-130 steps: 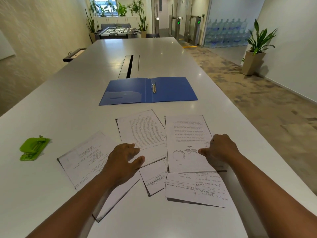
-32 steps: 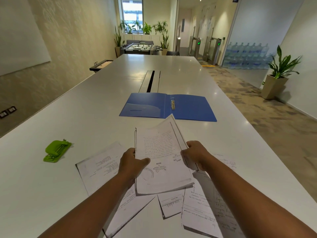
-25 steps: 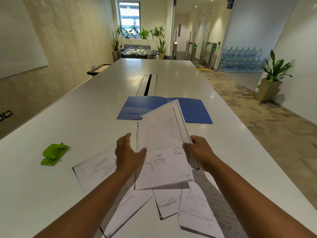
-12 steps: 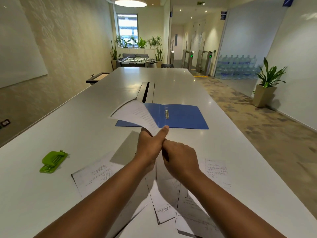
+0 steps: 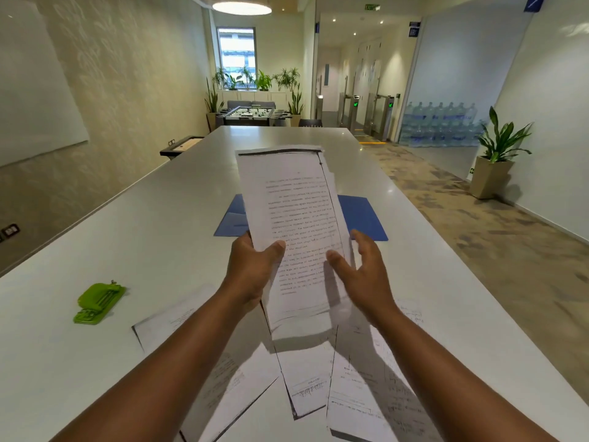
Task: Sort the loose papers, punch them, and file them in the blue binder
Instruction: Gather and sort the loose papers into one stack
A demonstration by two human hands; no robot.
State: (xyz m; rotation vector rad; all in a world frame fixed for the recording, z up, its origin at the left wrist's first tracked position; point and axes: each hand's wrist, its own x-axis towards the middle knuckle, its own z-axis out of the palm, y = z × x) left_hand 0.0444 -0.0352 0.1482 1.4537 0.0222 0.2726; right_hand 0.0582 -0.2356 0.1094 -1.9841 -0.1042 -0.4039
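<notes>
Long white table [image 5: 153, 224] with filing items

A blue binder [image 5: 363, 215] is laid beyond loose papers [image 5: 306, 381]; a green hole punch [image 5: 98, 303] is set left of them.

Two hands are showing — a left hand [image 5: 251, 269] and a right hand [image 5: 363, 275] — both nearer the viewer than one blue binder [image 5: 360, 215] lying open on one long white table [image 5: 165, 218]. One raised bundle of sheets [image 5: 296, 231] is partly hiding the binder; its sheet count cannot be told. About four loose papers [image 5: 306, 381] are lying nearer than the binder — overlapping, so the count is uncertain. One green hole punch [image 5: 98, 303] is sitting left of the binder.
</notes>
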